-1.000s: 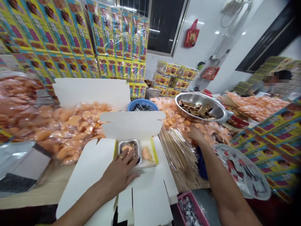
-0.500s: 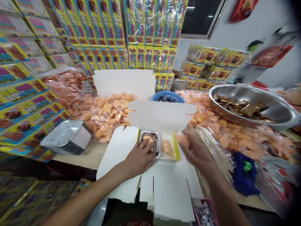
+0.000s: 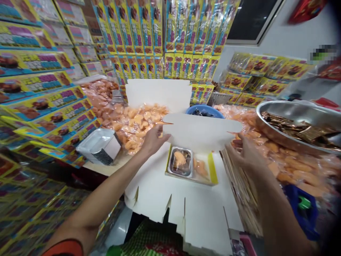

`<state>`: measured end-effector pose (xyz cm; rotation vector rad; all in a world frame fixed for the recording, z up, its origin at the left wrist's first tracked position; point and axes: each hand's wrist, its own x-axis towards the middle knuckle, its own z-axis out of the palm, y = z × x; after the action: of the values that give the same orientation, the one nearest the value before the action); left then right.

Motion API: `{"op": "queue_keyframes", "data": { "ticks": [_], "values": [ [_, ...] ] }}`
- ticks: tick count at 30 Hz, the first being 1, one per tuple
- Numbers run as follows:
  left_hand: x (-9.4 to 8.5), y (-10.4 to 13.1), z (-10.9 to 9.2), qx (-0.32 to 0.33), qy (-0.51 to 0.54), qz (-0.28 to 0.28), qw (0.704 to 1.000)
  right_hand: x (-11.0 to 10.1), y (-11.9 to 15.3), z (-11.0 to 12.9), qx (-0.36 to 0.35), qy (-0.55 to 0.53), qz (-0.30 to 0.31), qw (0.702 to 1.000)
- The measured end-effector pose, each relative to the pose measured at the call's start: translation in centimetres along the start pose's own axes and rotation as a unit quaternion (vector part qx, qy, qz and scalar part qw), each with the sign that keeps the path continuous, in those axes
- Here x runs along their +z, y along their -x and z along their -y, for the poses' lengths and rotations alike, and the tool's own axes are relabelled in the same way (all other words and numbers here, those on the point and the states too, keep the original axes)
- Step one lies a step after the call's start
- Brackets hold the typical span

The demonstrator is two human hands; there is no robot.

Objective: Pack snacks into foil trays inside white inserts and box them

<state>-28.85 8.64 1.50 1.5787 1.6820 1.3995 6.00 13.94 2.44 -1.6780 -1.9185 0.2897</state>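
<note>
A small open box (image 3: 214,167) with yellow edges holds a foil tray (image 3: 192,161) on its left and a wrapped orange piece (image 3: 200,167) on its right. Another orange piece (image 3: 181,159) lies in the tray. Behind them the box's white lid (image 3: 199,132) stands raised. My left hand (image 3: 155,139) is at the lid's left edge, fingers apart, with nothing seen in it. At the lid's right edge is my right hand (image 3: 245,151), blurred, its fingers apart and nothing visible in them.
Wrapped orange pieces (image 3: 138,121) lie behind on the left. Stacked foil trays (image 3: 99,144) stand at the left, a blue bowl (image 3: 205,111) behind the lid. A steel bowl (image 3: 285,140) of brown packets is at the right. Yellow boxes (image 3: 34,85) are piled at the left.
My left hand has left the foil tray and moved up to the lid's left edge. My right hand has moved from the box's right side to the lid's right edge. The view has shifted.
</note>
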Motion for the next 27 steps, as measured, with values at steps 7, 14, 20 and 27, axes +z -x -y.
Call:
{"op": "queue_keyframes", "data": {
  "ticks": [7, 14, 20, 27],
  "values": [
    [1.0, 1.4, -1.9, -0.008, -0.100, 0.095, 0.990, 0.9, 0.3, 1.9, -0.001, 0.026, -0.003, 1.000],
    [-0.6, 4.1, -0.6, 0.106, -0.070, 0.249, 0.960, 2.8, 6.2, 0.5, -0.096, 0.019, 0.062, 0.993],
    [-2.4, 4.8, 2.8, 0.192, -0.122, 0.402, 0.887, 4.0, 10.1, -3.3, -0.300, -0.109, 0.178, 0.931],
    [-0.7, 6.1, 4.3, 0.297, -0.155, 0.403, 0.852, 4.2, 9.5, -3.0, -0.268, -0.223, 0.194, 0.917]
  ]
}}
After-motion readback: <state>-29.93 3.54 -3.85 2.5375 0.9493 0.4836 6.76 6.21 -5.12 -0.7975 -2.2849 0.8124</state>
